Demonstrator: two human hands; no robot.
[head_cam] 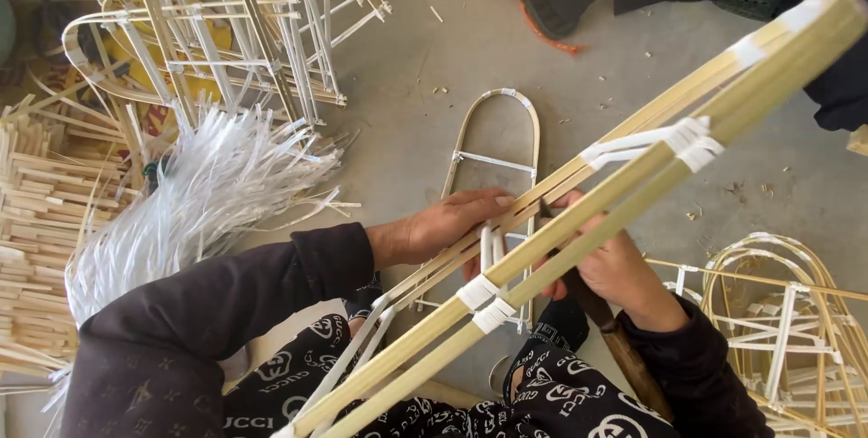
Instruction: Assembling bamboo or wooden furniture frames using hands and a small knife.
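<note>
Fingers (470, 212) of both hands grip bamboo frame (579, 212).

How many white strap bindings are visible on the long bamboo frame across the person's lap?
3 clearly: one binding near the upper right, one at the far tip, one cluster below the left hand. More may be hidden under the hands.

My left hand (448, 221) and right hand (615, 266) are bare, no gloves or rings that I can make out. I wear a dark, soft long-sleeved top with ribbed cuffs. My trousers are black, printed all over with white interlocking-letter marks.
</note>
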